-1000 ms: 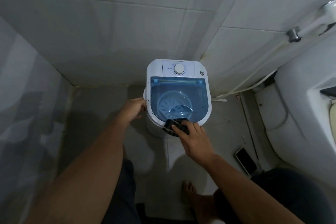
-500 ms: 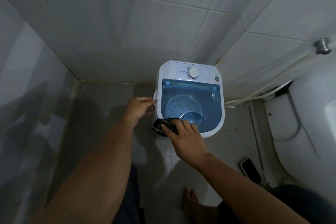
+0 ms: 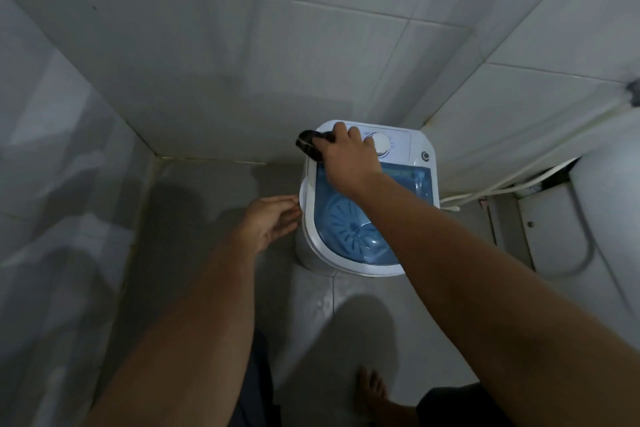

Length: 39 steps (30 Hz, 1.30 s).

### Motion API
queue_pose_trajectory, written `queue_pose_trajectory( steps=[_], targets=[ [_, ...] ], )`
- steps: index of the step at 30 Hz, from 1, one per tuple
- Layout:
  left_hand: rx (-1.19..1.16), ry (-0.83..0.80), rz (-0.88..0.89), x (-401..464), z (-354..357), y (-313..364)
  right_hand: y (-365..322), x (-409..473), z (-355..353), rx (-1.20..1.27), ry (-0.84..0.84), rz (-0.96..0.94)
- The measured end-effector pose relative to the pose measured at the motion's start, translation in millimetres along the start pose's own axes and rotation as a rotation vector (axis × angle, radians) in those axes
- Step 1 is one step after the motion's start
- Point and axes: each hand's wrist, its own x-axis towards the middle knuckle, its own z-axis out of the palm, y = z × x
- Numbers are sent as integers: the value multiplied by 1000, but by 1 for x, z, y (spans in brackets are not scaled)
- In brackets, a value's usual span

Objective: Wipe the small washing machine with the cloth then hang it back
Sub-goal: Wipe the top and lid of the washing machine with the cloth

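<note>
— Where is your washing machine, and which way does it run?

— It stands on the floor in the tiled corner. Its long axis runs from its rounded front edge, nearest your foot, back to the control panel against the wall. The dial sits on that far panel, and the blue see-through lid covers the tub in front of it.

— And the cloth?

— Dark and bunched, on the machine's far left corner, just left of the dial. Part of it hangs out past the machine's edge.

— What is your right hand doing?

— Its fingers are curled down and closed over the cloth, pressing it to the white rim. Your forearm reaches diagonally across the lid, wrist above the lid's hinge side.

— Your left hand?

— Loosely spread, holding nothing. Its fingertips reach the machine's left side wall, beside the lid; I cannot tell whether they touch.
</note>
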Motion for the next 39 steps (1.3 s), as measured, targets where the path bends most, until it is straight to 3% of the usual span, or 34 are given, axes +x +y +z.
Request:
queue_pose_trajectory(
  steps=[6, 12, 15, 17, 22, 24, 32, 39],
  targets=[
    [-43, -33, -32, 0, -1, -1, -11, -42, 11, 80, 6, -19],
    [-68, -144, -108, -2, -7, 1, -13, -134, 40, 77, 29, -350],
    [-107, -135, -140, -3, -8, 4, -4, -128, 40, 44, 29, -556],
    [-151, -128, -156, -2, -7, 5, 3, -92, 31, 49, 41, -529],
    [-158, -86, -165, -7, -8, 8, 22, 20, -10, 23, 3, -46],
    [-157, -86, -154, -9, -7, 9, 15, 39, -16, 3, -19, 28],
    [-115, -66, -120, -7, 1, 8, -5, -59, 31, 208, 143, -190],
    [62, 27, 59, -2, 9, 3, 25, -130, 50, 182, 137, -450]
  ],
)
